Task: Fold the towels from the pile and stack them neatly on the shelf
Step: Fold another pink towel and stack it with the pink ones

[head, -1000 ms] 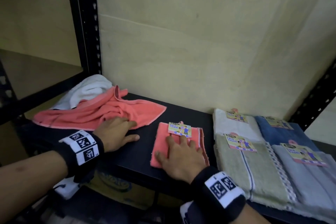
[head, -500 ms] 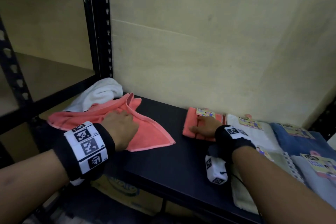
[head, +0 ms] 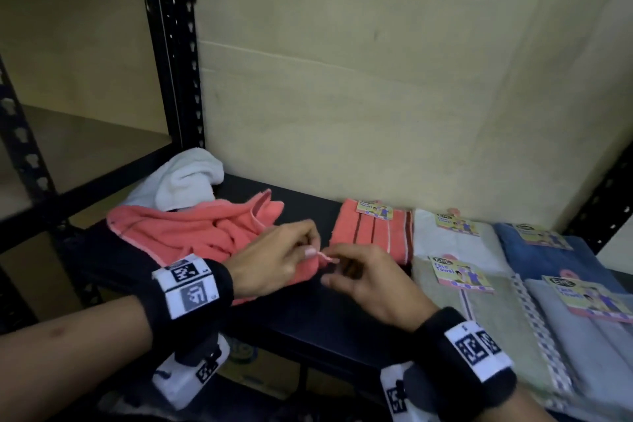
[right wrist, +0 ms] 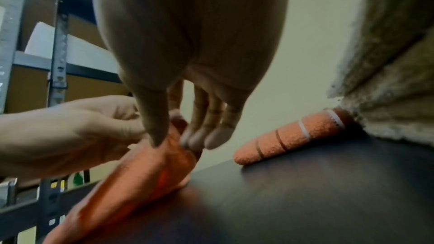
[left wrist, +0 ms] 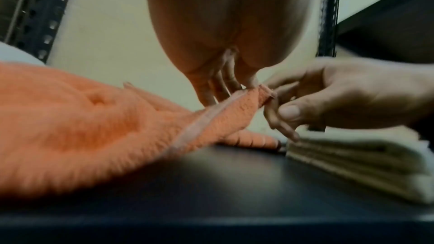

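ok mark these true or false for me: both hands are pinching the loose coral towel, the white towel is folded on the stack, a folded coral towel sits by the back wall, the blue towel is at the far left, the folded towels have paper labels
1. Both hands pinch the loose coral towel. True: left hand and right hand meet at one corner.
2. The white towel is folded on the stack. False: it lies crumpled at the left, behind the loose coral one.
3. A folded coral towel sits by the back wall. True.
4. The blue towel is at the far left. False: it is on the right.
5. The folded towels carry paper labels. True.
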